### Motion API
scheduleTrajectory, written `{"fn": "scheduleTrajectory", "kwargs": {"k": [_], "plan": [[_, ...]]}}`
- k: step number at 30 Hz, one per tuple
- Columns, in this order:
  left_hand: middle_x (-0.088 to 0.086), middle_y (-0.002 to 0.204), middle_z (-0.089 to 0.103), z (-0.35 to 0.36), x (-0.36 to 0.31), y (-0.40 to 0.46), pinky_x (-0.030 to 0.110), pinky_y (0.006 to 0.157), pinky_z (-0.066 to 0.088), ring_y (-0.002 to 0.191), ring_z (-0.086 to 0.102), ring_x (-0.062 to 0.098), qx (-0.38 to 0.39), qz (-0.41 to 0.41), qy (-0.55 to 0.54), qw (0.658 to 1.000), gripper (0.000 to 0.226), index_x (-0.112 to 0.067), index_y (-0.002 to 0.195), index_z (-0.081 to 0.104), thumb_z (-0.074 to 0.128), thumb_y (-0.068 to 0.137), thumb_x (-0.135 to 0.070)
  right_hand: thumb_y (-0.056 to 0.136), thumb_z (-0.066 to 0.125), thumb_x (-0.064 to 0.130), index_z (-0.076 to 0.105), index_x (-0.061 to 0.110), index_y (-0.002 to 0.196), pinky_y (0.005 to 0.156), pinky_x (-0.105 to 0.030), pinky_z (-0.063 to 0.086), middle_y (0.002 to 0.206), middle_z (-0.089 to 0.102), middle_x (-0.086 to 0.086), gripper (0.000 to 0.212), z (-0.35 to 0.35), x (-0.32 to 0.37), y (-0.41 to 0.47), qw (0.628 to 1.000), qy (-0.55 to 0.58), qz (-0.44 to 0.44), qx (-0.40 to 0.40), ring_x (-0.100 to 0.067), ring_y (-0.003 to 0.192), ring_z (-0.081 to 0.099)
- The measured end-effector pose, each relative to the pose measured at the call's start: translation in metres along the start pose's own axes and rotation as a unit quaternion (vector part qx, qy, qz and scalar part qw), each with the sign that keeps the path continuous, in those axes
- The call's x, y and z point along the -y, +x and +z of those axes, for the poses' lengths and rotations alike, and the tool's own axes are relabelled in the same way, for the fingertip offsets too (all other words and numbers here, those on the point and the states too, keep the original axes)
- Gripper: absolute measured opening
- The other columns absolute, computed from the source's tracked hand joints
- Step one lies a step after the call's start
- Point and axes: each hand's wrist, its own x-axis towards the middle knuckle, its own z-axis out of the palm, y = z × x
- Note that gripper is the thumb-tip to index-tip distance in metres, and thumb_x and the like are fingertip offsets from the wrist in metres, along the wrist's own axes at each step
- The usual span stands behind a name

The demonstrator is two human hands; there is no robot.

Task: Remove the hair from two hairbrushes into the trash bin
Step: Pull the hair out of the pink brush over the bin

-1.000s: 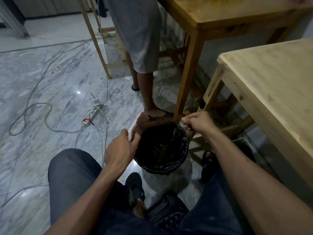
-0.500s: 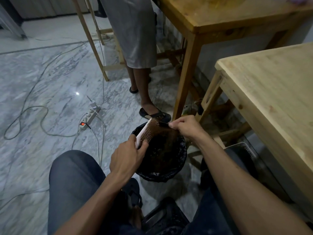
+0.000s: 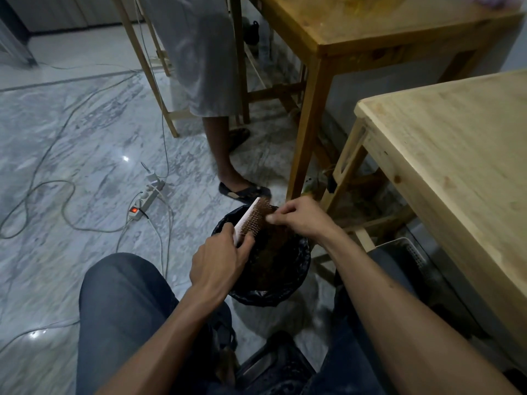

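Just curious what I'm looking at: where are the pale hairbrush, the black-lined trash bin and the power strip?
pale hairbrush [image 3: 254, 216], head view, bristle face.
black-lined trash bin [image 3: 299, 280], head view, right rim.
power strip [image 3: 144, 202], head view, white body.

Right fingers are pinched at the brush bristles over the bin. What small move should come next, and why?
Probably pull the right hand away from the hairbrush to lift the hair free, then drop it: the left hand holds the brush directly over the trash bin.

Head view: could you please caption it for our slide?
Left hand holds hairbrush over trash bin; right hand plucks hair.
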Motion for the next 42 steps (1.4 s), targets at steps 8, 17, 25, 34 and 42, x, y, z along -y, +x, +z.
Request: {"fn": "scheduleTrajectory", "kwargs": {"k": [8,17,25,34,42], "plan": [[-0.002,0.060,0.049,-0.012,0.019,0.003,0.033,0.048,0.028,0.055,0.047,0.023,-0.011,-0.029,-0.012,0.999,0.037,-0.021,0.078,0.041,0.048,0.095,-0.053,0.090,0.078,0.022,0.081,0.007,0.093,0.091,-0.034,0.049,0.092,0.074,-0.001,0.015,-0.024,-0.010,0.001,0.985,0.083,0.091,-0.119,-0.016,0.095,0.066],[0.000,0.076,0.061,-0.012,0.002,-0.003,0.033,0.051,0.030,0.066,0.056,0.026,-0.002,0.012,0.002,1.000,0.045,-0.019,0.088,0.048,0.052,0.089,-0.064,0.082,0.075,0.061,0.067,0.024,0.131,0.097,-0.033,0.051,0.116,0.065,0.009,0.062,-0.007,0.013,-0.012,0.998,0.057,-0.032,-0.020,-0.011,0.110,0.062],[0.001,0.084,0.064,-0.024,0.009,-0.002,0.032,0.050,0.032,0.073,0.059,0.022,0.059,0.074,-0.010,0.995,0.021,-0.017,0.106,0.059,0.054,0.097,-0.035,0.079,0.085,0.026,0.084,0.017,0.097,0.103,-0.037,0.053,0.106,0.079,-0.002,0.019,-0.006,0.015,0.003,0.985,0.075,0.052,-0.147,-0.018,0.106,0.069],[0.003,0.075,0.061,-0.037,-0.004,0.004,0.033,0.052,0.035,0.069,0.059,0.024,0.071,0.090,0.016,0.993,0.022,-0.012,0.093,0.060,0.055,0.096,-0.034,0.086,0.070,-0.003,0.066,0.003,0.068,0.032,-0.014,0.033,0.058,0.062,-0.009,0.019,-0.014,0.023,0.002,0.923,0.283,0.152,-0.211,-0.012,0.033,0.052],[0.005,0.076,0.061,-0.039,0.013,0.003,0.033,0.053,0.034,0.071,0.060,0.028,0.060,0.071,0.032,0.995,0.021,-0.012,0.091,0.059,0.055,0.094,-0.032,0.085,0.061,0.005,0.074,0.016,0.123,0.106,-0.036,0.047,0.127,0.068,-0.002,0.042,-0.001,0.021,-0.001,0.982,0.179,0.027,-0.053,-0.016,0.117,0.061]]}}
